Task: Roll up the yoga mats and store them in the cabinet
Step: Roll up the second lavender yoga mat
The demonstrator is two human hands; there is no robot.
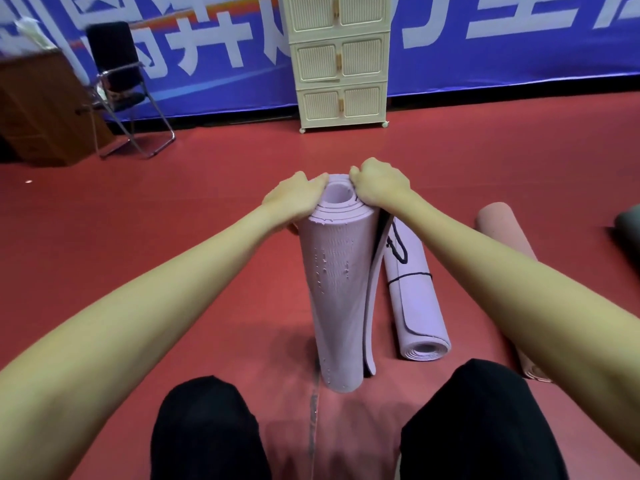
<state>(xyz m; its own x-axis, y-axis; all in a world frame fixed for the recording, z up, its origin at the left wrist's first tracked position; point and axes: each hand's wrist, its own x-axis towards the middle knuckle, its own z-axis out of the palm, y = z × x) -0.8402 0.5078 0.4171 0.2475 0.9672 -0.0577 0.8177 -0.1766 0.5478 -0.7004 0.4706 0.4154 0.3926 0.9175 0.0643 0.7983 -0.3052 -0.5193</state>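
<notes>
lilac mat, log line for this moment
both hands grip upright lilac mat top | outer flap loose | cabinet shut

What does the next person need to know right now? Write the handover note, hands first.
Left hand: grips the top rim of the upright lilac mat.
Right hand: grips the same rim on the other side, fingers curled over it.
The upright mat stands on end on the red floor between the knees; its outer flap hangs loose down the right side.
Done: a second lilac mat lies rolled and tied with a black cord; a pink mat lies rolled further right.
Left: tighten the upright mat, then store the mats in the cream cabinet, whose doors are closed.
</notes>
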